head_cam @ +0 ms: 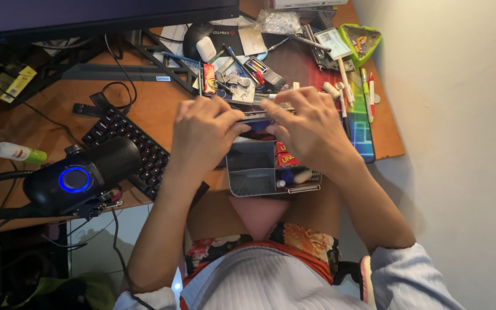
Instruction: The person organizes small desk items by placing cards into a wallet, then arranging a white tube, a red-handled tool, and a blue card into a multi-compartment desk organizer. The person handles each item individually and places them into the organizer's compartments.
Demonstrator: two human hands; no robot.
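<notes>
Black keyboard [127,150] and black microphone with a glowing blue ring [78,179] on the wooden desk [156,103]. White earbud case [205,49], green triangular tray [360,41] and scattered pens [368,92] farther back.

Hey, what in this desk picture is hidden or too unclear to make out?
- Head view: thin object held over the grey tray, mostly covered by left hand and right hand.
- Monitor: cut off by top edge.
- Small clutter behind the hands: too small to identify.
</notes>
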